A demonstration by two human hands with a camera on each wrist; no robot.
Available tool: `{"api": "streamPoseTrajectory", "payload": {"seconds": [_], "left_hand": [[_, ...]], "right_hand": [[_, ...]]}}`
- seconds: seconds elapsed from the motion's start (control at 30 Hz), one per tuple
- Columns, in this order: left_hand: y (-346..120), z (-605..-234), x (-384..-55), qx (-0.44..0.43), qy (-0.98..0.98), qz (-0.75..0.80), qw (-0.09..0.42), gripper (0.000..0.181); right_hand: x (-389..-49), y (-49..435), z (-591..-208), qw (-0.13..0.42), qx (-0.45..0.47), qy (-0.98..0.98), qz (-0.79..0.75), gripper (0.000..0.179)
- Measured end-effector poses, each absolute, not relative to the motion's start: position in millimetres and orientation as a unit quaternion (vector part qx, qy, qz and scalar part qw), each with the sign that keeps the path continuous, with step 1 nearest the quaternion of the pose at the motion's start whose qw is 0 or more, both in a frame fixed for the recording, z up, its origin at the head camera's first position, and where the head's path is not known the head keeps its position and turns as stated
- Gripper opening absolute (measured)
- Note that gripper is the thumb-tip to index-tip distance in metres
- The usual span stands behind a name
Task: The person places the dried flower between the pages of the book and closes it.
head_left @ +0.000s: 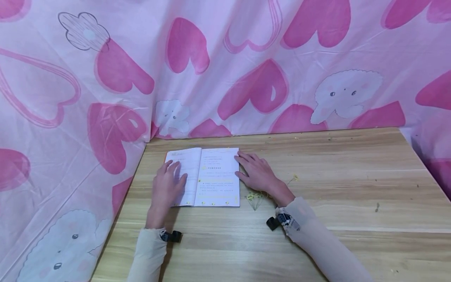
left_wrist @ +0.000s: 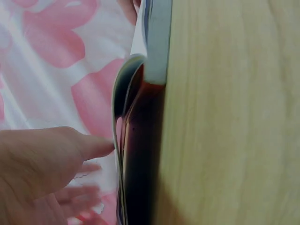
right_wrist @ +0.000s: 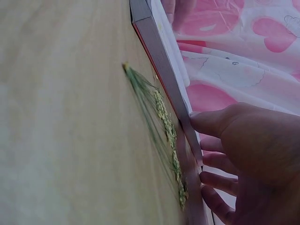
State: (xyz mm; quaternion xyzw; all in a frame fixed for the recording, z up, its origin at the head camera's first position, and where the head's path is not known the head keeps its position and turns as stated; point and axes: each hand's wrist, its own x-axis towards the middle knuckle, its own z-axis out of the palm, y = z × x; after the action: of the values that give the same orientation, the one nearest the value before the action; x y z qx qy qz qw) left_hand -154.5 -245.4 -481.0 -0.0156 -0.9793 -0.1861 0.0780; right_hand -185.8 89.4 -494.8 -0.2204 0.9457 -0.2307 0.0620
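An open book point(head_left: 218, 176) with printed text and small yellow decorations lies on the table. On its left page rests my left hand point(head_left: 167, 188), fingers spread and lightly bent. The left wrist view shows that hand's thumb point(left_wrist: 98, 146) touching the raised, curved pages point(left_wrist: 119, 103). My right hand point(head_left: 258, 174) touches the book's right edge with its fingertips. Seen from the right wrist, the thumb and fingers lie along the edge of the thick page block point(right_wrist: 161, 56). A sprig of small yellow flowers point(right_wrist: 166, 126) on thin green stems lies beside the book, near my right wrist.
The wooden table point(head_left: 334, 203) carries scattered plant bits, among them a small dark piece point(head_left: 377, 207) to the right. A pink curtain point(head_left: 246, 78) with hearts hangs behind the table and along its left side. A black wrist camera point(head_left: 172, 236) sits on each sleeve.
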Motion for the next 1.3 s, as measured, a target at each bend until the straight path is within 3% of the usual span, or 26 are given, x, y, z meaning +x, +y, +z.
{"api": "streamPoseTrajectory", "payload": {"seconds": [0.13,0.27,0.5,0.83,1.13,1.3], "left_hand": [[-240.7,-483.6,-158.3,-0.098,-0.966,-0.217,0.099,0.046],[-234.4,-483.2,-159.3,-0.097,-0.968,-0.218,0.073,0.038],[-225.3,-483.4,-161.2,-0.045,-0.983,-0.175,0.03,0.061],[-224.8,-490.4,-163.2,-0.046,-0.982,-0.184,0.021,0.061],[-224.1,-493.9,-160.4,-0.032,-0.982,-0.183,0.014,0.066],[-223.0,-493.2,-160.1,-0.032,-0.984,-0.174,0.014,0.078]], "right_hand": [[-184.8,90.2,-493.8,0.058,-0.22,0.946,-0.232,0.065],[-183.7,90.9,-493.1,0.057,-0.219,0.945,-0.236,0.065],[-183.4,90.9,-493.7,0.054,-0.214,0.944,-0.246,0.065],[-187.4,93.5,-494.8,0.053,-0.215,0.934,-0.279,0.063],[-181.9,112.4,-480.3,0.023,-0.194,0.915,-0.353,0.044],[-162.4,126.2,-474.0,0.053,-0.195,0.922,-0.331,0.024]]}}
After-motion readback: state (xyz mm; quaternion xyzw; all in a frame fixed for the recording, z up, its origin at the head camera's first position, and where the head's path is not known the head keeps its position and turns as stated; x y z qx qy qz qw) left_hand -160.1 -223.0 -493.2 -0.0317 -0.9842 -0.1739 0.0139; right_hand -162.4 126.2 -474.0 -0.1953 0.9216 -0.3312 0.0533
